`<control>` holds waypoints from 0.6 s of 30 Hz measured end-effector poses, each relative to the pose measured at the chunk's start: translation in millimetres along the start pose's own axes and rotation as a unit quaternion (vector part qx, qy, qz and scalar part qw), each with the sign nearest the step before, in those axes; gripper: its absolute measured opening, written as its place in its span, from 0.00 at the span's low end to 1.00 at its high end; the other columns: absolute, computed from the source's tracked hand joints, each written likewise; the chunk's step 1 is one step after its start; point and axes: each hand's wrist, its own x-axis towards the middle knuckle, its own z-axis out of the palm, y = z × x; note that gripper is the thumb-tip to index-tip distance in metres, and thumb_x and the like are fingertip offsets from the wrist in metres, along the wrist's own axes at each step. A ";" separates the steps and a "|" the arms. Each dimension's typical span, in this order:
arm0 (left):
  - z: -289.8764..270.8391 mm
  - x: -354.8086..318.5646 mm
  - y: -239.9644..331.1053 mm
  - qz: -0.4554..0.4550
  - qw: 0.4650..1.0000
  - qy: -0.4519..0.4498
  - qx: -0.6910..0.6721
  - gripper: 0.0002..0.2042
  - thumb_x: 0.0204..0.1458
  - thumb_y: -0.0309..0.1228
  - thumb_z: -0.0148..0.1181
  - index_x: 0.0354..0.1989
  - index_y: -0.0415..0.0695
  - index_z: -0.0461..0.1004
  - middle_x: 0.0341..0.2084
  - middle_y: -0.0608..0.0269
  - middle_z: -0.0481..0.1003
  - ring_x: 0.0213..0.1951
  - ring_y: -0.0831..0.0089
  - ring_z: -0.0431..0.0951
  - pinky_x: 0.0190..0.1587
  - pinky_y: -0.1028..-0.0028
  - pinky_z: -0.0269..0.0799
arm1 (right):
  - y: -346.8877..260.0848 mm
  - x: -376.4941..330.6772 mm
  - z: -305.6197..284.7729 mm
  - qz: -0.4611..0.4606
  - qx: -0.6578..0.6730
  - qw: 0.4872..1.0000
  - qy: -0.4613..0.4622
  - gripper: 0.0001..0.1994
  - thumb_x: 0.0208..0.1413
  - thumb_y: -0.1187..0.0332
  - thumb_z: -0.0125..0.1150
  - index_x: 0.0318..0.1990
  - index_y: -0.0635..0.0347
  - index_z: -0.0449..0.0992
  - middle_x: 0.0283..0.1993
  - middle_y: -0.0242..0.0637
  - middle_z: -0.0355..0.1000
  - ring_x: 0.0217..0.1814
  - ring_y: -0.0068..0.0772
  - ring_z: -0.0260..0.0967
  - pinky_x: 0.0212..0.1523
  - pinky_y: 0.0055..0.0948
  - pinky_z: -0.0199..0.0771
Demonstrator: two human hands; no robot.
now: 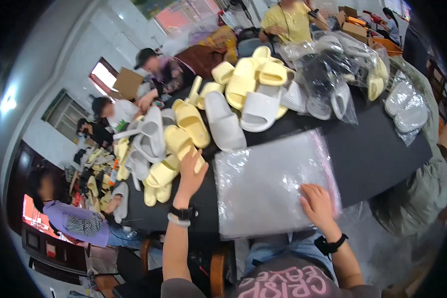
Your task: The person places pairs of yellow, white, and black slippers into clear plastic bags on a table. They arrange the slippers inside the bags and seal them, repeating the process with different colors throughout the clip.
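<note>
My left hand (187, 175) reaches to the edge of a pile of slippers. Its fingers and thumb close around the near end of a yellow slipper (177, 139). More yellow slippers (164, 171) lie just beside it, and a grey slipper (224, 121) rests a little to the right. Flat on the near side of the table lies a stack of clear plastic bags (263, 191) with a pinkish right edge. My right hand (319, 207) rests on its right part, fingers stretched out and holding nothing.
The black table (377, 149) carries slippers packed in clear bags (328, 74) at the far right, with another bagged pair (406, 107) by the right edge. Several people sit around; a person in purple (77, 221) is at the left. Large greenish sacks (412, 198) stand at the right.
</note>
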 end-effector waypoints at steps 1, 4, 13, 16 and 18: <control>6.4 -19.4 22.8 -0.014 0.999 -0.040 0.002 0.26 0.55 0.35 0.62 0.62 0.41 0.67 0.66 0.42 0.59 0.66 0.43 0.58 0.66 0.55 0.54 | -0.4 -1.0 0.5 -0.009 -0.019 1.000 0.000 0.21 0.55 0.67 0.58 0.57 0.60 0.71 0.56 0.43 0.71 0.61 0.46 0.65 0.60 0.43 0.63; 35.3 -73.9 41.1 -0.084 0.989 -0.118 -0.016 0.27 0.58 0.36 0.59 0.65 0.41 0.63 0.68 0.41 0.54 0.69 0.45 0.54 0.68 0.56 0.50 | -5.7 -1.1 6.2 -0.041 -0.089 0.995 -0.004 0.23 0.53 0.68 0.60 0.58 0.58 0.70 0.58 0.42 0.70 0.62 0.44 0.64 0.62 0.44 0.61; 71.4 -110.8 32.9 -0.207 0.958 -0.137 -0.144 0.37 0.60 0.37 0.54 0.72 0.35 0.42 0.70 0.39 0.49 0.72 0.51 0.47 0.72 0.53 0.39 | -25.8 6.2 -21.1 -0.003 -0.230 0.973 -0.024 0.31 0.52 0.61 0.63 0.65 0.56 0.64 0.68 0.46 0.59 0.71 0.46 0.55 0.71 0.53 0.47; 76.2 -109.7 42.4 -0.216 0.961 -0.134 -0.105 0.38 0.60 0.34 0.51 0.72 0.33 0.37 0.72 0.43 0.46 0.73 0.56 0.45 0.73 0.56 0.34 | -0.6 1.5 -32.1 0.063 -0.266 0.962 -0.024 0.36 0.54 0.55 0.62 0.68 0.59 0.59 0.72 0.53 0.53 0.73 0.54 0.50 0.71 0.56 0.44; 81.0 -109.0 39.5 -0.223 0.958 -0.122 -0.130 0.37 0.60 0.33 0.51 0.72 0.32 0.37 0.72 0.42 0.46 0.73 0.56 0.45 0.73 0.56 0.34 | 17.2 -2.0 -27.7 0.063 -0.229 0.971 -0.031 0.37 0.54 0.54 0.61 0.68 0.60 0.59 0.72 0.55 0.52 0.73 0.56 0.49 0.71 0.56 0.44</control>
